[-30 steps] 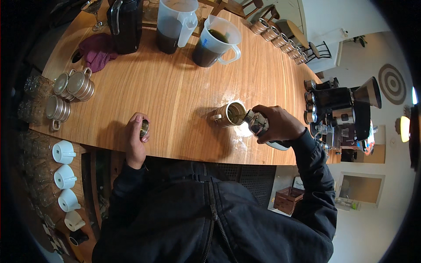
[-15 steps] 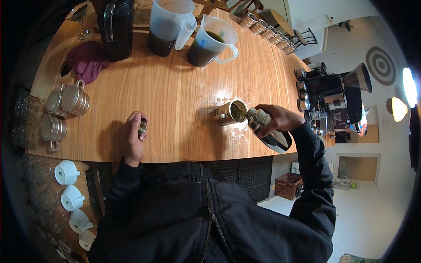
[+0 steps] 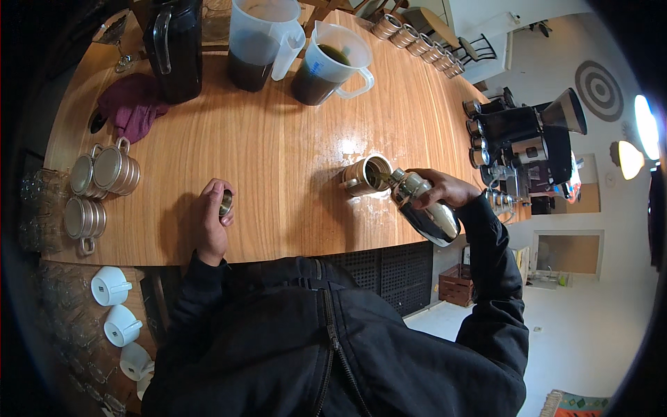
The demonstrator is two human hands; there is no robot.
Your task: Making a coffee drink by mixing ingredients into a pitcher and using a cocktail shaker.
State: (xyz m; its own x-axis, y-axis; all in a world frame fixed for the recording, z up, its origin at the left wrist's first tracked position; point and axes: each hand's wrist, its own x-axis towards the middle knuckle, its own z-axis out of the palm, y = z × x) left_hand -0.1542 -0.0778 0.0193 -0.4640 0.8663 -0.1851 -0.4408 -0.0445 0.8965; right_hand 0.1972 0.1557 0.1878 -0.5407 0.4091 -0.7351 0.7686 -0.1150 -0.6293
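Observation:
My right hand (image 3: 448, 187) grips a shiny metal cocktail shaker (image 3: 431, 221), tilted with its uncapped neck toward a ribbed metal mug (image 3: 356, 178). The shaker's mouth is at the mug's rim, and greenish liquid shows there. The mug stands on the wooden table (image 3: 278, 201), handle to the left, with wet marks on the wood around it. Closed around a small metal cap (image 3: 226, 201), my left hand (image 3: 212, 219) stays near the table's front edge, left of the mug.
At the far side stand two plastic jugs (image 3: 260, 45) (image 3: 326, 66) of dark liquid and a dark pitcher (image 3: 174, 55). Left are a maroon cloth (image 3: 135, 111), ribbed mugs (image 3: 114, 170) and white cups (image 3: 111, 286) below. A black grinder (image 3: 514, 128) stands right.
The view has shifted slightly. My right hand still tips the shaker at the mug, its base now swung a little nearer me. My left hand keeps the cap in the same place.

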